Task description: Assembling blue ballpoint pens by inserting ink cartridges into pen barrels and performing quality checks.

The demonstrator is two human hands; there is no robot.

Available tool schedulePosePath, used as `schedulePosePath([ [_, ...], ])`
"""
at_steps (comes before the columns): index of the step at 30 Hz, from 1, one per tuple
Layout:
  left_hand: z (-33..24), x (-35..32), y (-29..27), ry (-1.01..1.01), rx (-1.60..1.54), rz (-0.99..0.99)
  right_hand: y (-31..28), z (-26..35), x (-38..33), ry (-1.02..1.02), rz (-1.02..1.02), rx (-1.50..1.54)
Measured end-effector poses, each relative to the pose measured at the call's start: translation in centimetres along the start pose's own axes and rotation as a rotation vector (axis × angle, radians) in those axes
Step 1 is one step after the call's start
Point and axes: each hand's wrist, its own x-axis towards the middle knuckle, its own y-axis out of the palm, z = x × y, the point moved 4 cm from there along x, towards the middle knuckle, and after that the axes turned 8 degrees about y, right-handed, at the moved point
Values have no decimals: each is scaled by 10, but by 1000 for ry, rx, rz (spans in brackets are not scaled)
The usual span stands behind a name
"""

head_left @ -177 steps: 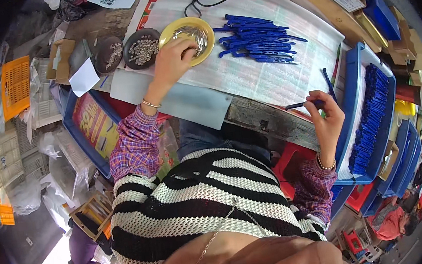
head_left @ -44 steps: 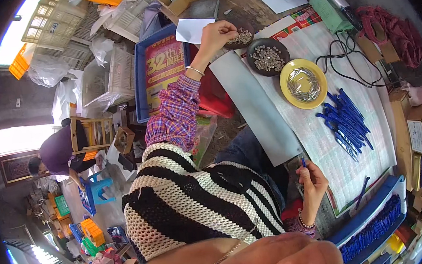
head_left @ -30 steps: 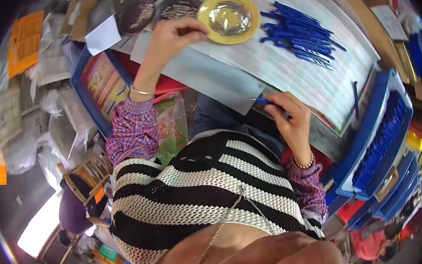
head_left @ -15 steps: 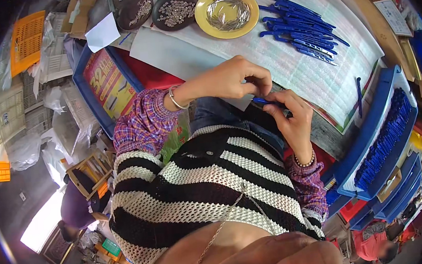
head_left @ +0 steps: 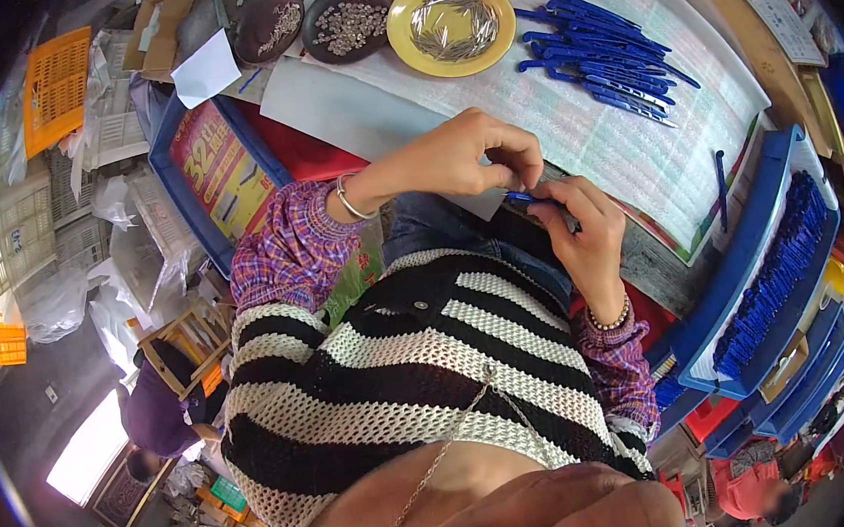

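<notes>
Over my lap, close to the table's near edge, both hands meet at a slim blue plastic piece (head_left: pixel 521 197), perhaps a small cutter's handle. My right hand (head_left: pixel 584 224) is closed round it from the right, hiding most of its length. My left hand (head_left: pixel 481 153) pinches with curled fingers right at the piece's left end; what sits between those fingertips is too small to make out. Beyond the hands lies a pile of similar slim blue pieces (head_left: pixel 599 52), some with metal strips showing. A yellow plate (head_left: pixel 405 46) of thin metal strips stands to its left.
Two dark bowls (head_left: pixel 322 43) (head_left: pixel 244 36) with small metal parts stand at the far left. A single blue piece (head_left: pixel 722 187) lies at the right. A blue bin (head_left: pixel 696 360) full of blue pieces is on my right; a blue tray (head_left: pixel 163 151) is on my left.
The blue piece has shifted slightly between my fingers, and its pale tip shows less. Both hands stay in nearly the same place.
</notes>
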Motion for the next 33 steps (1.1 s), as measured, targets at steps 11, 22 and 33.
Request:
schedulePosePath([
  [11,-17,-7,25,268,555,-198,-3,-1,-2,-137,-207,-276],
  [22,-13,-14,33,362,626,-314,-3,0,0,-143,-216,-274],
  [33,-11,-14,28,332,602,-387,0,-3,0,-150,-213,-285],
])
